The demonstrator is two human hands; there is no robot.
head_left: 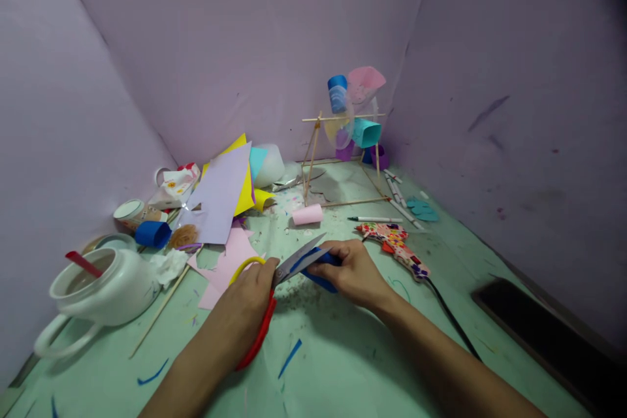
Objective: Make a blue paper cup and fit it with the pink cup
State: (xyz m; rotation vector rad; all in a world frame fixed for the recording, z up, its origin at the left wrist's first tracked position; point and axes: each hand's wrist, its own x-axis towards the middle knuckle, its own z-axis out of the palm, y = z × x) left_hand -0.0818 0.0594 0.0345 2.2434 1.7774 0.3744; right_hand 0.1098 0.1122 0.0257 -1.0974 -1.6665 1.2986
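Note:
My left hand [247, 304] is closed around the red and yellow handles of a pair of scissors [294, 263]. The steel blades point right and up, slightly parted. My right hand [353, 274] pinches a piece of dark blue paper [321, 281] and holds it against the blades. Both hands hover just above the pale green tabletop [343, 353], near its middle. Thin blue paper slivers [290, 358] lie on the table below my hands.
A white jug [105, 287] with a red stick stands at the left. Coloured paper sheets [223, 199], a blue roll [153, 234] and tape lie behind it. A stick-and-paper-cup wheel model [350, 124] stands at the back. A pink roll [307, 214], markers [375, 219], a patterned glue gun [396, 245] and a dark tablet [533, 326] lie to the right.

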